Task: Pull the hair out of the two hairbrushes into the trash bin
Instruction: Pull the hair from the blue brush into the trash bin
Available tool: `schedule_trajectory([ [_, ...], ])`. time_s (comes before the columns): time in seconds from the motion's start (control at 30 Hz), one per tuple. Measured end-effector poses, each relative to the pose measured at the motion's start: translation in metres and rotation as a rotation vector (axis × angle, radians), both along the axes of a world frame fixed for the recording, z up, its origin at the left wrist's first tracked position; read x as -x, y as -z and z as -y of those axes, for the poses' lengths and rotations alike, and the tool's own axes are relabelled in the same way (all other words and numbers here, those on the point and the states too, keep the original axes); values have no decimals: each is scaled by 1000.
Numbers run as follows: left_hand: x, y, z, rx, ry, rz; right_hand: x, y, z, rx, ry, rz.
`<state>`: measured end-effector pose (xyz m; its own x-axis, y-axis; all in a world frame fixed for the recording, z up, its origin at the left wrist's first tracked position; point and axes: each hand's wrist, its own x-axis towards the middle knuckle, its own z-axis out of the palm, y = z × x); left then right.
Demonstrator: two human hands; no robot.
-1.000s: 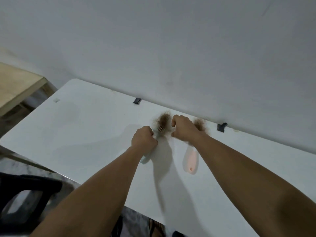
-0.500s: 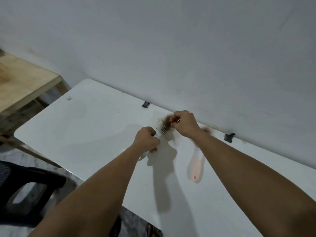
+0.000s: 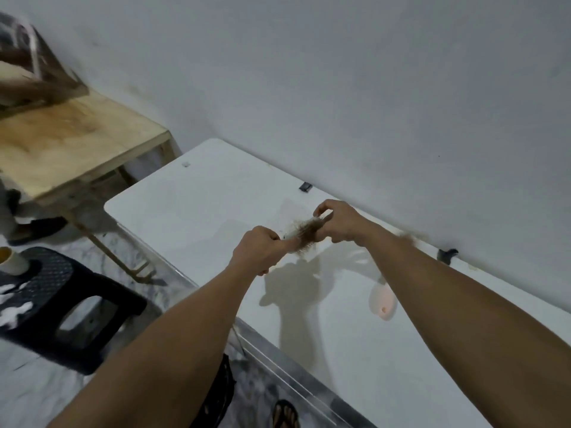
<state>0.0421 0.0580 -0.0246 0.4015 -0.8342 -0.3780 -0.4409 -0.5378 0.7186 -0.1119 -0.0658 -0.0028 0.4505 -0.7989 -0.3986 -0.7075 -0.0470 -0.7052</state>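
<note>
My left hand (image 3: 259, 250) grips the handle of a pale hairbrush (image 3: 301, 232), held just above the white table (image 3: 191, 205). Brown hair (image 3: 306, 239) is tangled in its bristles. My right hand (image 3: 338, 222) pinches the head end of that brush and the hair there. A second, pink hairbrush (image 3: 382, 301) lies flat on the table under my right forearm; its head with brown hair (image 3: 409, 237) shows past the arm near the wall. No trash bin is in view.
A wooden table (image 3: 77, 140) stands at the left, with a blurred object on it. A black plastic stool (image 3: 61, 298) with a cup (image 3: 10, 259) on it stands on the floor at lower left. Two black clips (image 3: 306, 187) sit on the table's far edge.
The view has swung to the left, showing the wooden table and stool. The lifted brush has turned more sideways, and my right hand has slid along its head.
</note>
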Motion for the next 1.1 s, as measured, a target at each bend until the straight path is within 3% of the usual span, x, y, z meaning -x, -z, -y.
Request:
schedule_trajectory([
  [0.17,-24,1,-55,-49,-41,69,-28,-2,-45,-9,-80,-15],
  [0.43,-60,0,-140,-75,-119,80,-81,2,-120,303,-270,-18],
  [0.8,-100,21,-242,-100,-338,167,-140,12,-204,109,-297,116],
  [1.1,-111,40,-282,-105,-504,258,-187,40,-231,235,-513,-82],
])
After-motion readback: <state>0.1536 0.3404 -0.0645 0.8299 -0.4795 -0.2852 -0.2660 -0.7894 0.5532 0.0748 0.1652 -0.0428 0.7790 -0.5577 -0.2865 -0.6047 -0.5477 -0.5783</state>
